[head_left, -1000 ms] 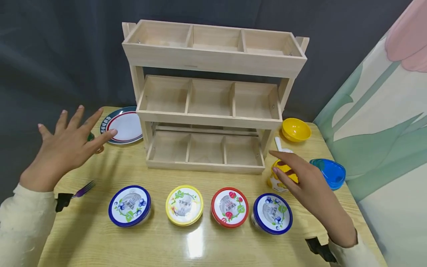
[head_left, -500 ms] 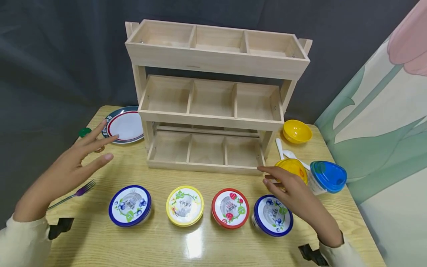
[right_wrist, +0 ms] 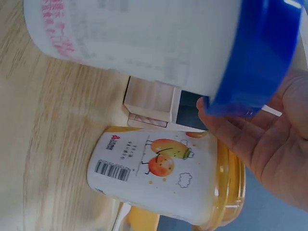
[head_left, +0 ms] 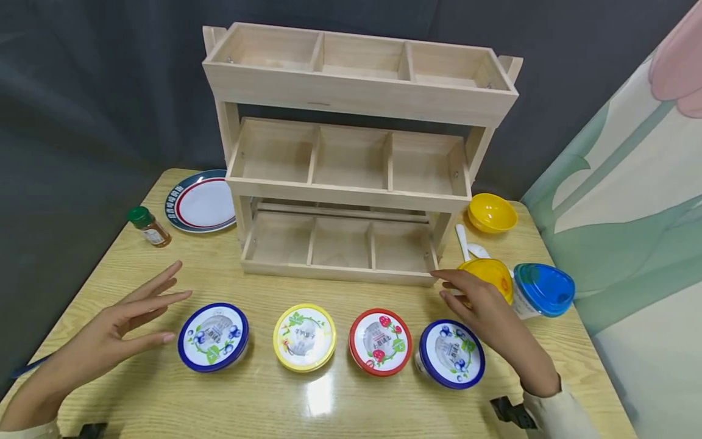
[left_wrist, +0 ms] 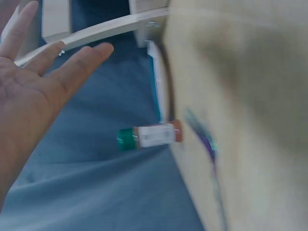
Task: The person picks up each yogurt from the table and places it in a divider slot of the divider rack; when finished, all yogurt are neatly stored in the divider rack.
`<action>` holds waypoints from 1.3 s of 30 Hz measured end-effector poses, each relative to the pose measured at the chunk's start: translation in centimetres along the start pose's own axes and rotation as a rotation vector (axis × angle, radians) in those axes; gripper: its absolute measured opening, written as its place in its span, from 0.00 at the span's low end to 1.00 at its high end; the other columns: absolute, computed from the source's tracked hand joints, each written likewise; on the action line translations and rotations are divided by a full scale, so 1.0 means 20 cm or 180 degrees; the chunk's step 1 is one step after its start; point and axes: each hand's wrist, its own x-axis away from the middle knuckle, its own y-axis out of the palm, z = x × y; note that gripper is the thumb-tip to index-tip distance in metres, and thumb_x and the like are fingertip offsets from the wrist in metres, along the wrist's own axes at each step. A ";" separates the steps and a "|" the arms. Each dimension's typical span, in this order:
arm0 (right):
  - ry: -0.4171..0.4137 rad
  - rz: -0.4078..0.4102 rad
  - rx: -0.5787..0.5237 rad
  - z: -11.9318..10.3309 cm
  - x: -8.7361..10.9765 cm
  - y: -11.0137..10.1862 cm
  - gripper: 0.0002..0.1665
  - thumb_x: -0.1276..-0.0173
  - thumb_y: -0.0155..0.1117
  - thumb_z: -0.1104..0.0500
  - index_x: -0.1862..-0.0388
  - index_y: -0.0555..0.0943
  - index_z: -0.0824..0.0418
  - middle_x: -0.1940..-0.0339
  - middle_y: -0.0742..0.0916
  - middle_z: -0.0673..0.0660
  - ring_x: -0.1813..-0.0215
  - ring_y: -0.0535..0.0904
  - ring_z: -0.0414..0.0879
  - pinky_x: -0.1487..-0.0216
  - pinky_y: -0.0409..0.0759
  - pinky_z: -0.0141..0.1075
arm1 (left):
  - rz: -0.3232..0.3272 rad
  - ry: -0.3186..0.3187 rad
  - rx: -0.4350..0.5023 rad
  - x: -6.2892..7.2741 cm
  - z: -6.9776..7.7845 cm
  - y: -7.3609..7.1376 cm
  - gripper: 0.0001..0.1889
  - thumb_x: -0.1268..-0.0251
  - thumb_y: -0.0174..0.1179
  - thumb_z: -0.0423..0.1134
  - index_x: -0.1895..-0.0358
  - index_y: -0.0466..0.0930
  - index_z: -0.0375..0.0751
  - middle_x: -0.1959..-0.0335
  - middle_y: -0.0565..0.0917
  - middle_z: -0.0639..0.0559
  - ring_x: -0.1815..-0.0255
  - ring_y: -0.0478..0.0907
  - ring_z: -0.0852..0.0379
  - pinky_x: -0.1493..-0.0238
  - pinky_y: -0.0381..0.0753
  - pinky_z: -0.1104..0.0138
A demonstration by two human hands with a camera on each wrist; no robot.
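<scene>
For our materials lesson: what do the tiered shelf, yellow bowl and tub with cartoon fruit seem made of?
Tiered shelf: seemingly wood, pale and matt, faintly grained. Yellow bowl: probably plastic, evenly coloured, shiny. Tub with cartoon fruit: glossy yellow lid, likely plastic; smooth white body, plastic or coated card.

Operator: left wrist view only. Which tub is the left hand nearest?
Observer: In the head view, the left hand is nearest the leftmost front tub, blue-lidded.
Operator: Right hand?
Observer: The right hand is beside the rightmost front tub, also blue-lidded. Can't tell if it touches.
Operator: And the wood at the top of my view?
Observer: Part of a rack: the head view shows three tiers, each split into three compartments.
</scene>
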 end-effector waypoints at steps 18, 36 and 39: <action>0.0321 -0.0108 -0.0050 0.14 -0.07 0.09 0.26 0.21 0.68 0.68 0.27 0.78 0.67 0.41 0.88 0.71 0.49 0.90 0.64 0.48 0.90 0.56 | -0.0202 0.0054 0.0564 0.10 -0.11 0.18 0.35 0.37 0.69 0.16 0.25 0.78 0.37 0.12 0.59 0.59 0.18 0.55 0.77 0.35 0.68 0.81; 0.0524 0.0289 -0.0642 0.28 -0.11 0.21 0.21 0.18 0.64 0.69 0.29 0.81 0.68 0.25 0.78 0.75 0.44 0.89 0.67 0.50 0.90 0.46 | -0.0245 -0.0208 0.1303 0.15 -0.17 0.28 0.27 0.32 0.63 0.14 0.32 0.83 0.34 0.21 0.64 0.75 0.24 0.56 0.84 0.33 0.70 0.81; 0.0533 0.0393 -0.0705 0.29 -0.12 0.23 0.19 0.18 0.63 0.69 0.32 0.83 0.69 0.28 0.80 0.74 0.41 0.88 0.68 0.48 0.89 0.45 | -0.0283 -0.0187 0.1396 0.14 -0.17 0.28 0.26 0.32 0.63 0.14 0.33 0.83 0.33 0.22 0.65 0.76 0.25 0.58 0.84 0.36 0.76 0.77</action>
